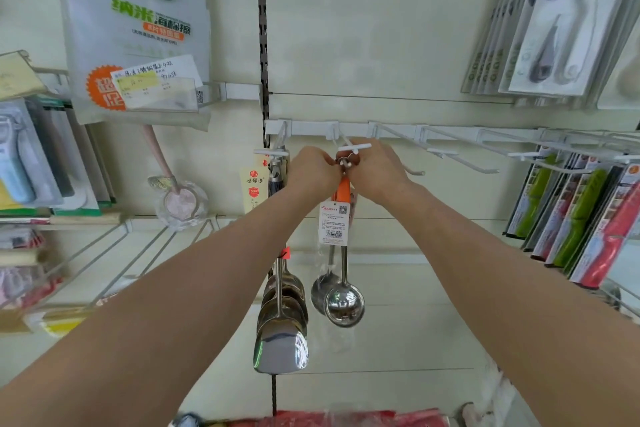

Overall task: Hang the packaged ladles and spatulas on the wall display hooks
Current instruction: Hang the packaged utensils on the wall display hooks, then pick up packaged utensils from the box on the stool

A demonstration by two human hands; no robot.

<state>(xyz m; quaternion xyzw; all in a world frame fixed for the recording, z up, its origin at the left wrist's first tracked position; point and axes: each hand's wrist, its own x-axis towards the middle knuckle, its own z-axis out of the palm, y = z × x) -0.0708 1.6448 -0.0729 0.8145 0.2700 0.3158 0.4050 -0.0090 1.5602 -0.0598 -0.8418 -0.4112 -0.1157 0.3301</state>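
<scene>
A packaged steel ladle [344, 305] with an orange handle and a white label hangs straight down below a white wall hook [349, 146]. A second ladle bowl shows just behind it. My left hand [313, 172] and my right hand [375, 170] both pinch the ladle's top end, right at the tip of the hook. Whether the hanging ring sits over the hook tip is hidden by my fingers. Several steel spatulas [282, 329] hang on the hook to the left [273, 151].
Bare white hooks [450, 152] stick out along the rail to the right. Packaged knives [581, 218] hang at the right, boxed utensils [547, 28] above them. A large sponge packet [138, 28] and shelves of goods fill the left. Red packages [332, 419] lie below.
</scene>
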